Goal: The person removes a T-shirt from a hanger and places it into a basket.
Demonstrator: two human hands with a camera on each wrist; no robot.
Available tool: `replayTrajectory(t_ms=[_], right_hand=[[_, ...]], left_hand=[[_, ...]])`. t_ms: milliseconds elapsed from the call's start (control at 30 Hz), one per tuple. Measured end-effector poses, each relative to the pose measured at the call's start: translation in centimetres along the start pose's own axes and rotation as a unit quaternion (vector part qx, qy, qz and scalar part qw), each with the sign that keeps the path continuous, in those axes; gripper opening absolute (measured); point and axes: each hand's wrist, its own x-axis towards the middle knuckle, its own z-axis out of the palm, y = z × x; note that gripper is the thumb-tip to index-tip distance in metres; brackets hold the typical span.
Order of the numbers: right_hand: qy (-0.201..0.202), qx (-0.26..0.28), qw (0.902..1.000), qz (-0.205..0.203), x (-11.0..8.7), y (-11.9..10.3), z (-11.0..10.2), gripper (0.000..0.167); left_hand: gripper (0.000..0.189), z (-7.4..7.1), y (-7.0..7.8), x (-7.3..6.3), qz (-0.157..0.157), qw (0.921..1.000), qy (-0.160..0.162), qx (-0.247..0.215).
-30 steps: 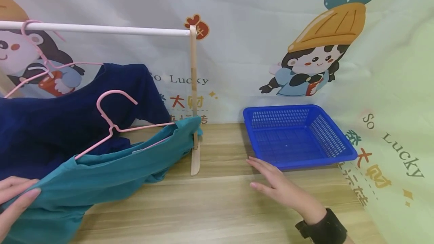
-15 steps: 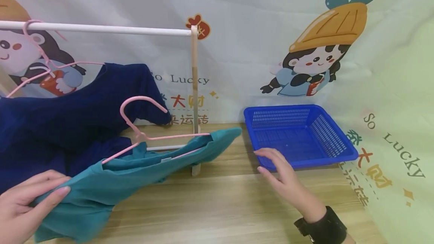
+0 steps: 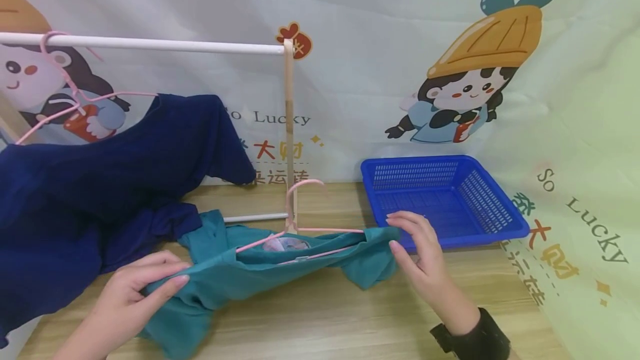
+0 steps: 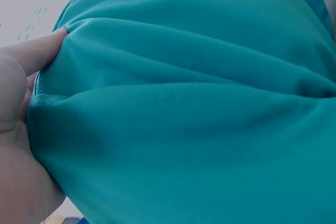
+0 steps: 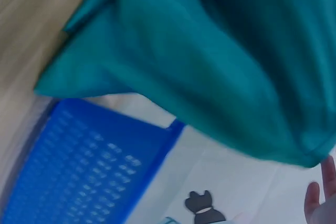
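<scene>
A teal shirt (image 3: pixel 215 288) is on a pink clothes hanger (image 3: pixel 330 230), its hook pointing up, in front of the rack's right post. My left hand (image 3: pixel 135 285) pinches the shirt's left shoulder between thumb and fingers. In the left wrist view, the thumb (image 4: pixel 44 51) presses on the cloth edge. My right hand (image 3: pixel 425 254) is at the shirt's other shoulder, thumb and fingers spread on either side of its end. The right wrist view has those fingertips right at the cloth's corner, not closed on it. Folds of the shirt hang toward the table.
At left, a navy shirt (image 3: pixel 125 182) hangs on another pink hanger (image 3: pixel 62 76) from a white rail (image 3: pixel 165 44) with a wooden post (image 3: pixel 289 126). Behind my right hand a blue basket (image 3: pixel 415 160) sits on the wooden table (image 3: pixel 320 326). A printed cloth backs everything.
My left hand has carried the teal shirt and its hanger rightward, away from the navy shirt. The hook has come lower. My right hand has shifted slightly and now meets the shirt's right end.
</scene>
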Motion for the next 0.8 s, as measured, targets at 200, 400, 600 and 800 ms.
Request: replayTrajectory(t_ms=[200,400,600,800], right_hand=[[-0.065,0.006,0.9978,0.016,0.1,-1.3,0.5,0.042],[-0.141,0.036,0.9891,0.023,0.7,-3.5,1.6,0.048],[-0.173,0.097,0.9792,0.044,0.5,-4.2,2.8,0.045],[-0.118,0.111,0.9868,0.007,0.0,-3.5,3.3,0.023]], left_hand=[[0.031,2.0,0.1,0.6,0.008,0.9999,-0.012,-0.007],[0.023,4.2,0.3,1.3,0.037,0.9992,-0.013,-0.003],[0.021,5.6,1.1,2.3,0.045,0.9976,-0.032,0.041],[0.020,6.1,1.2,2.5,0.035,0.9982,-0.036,0.034]])
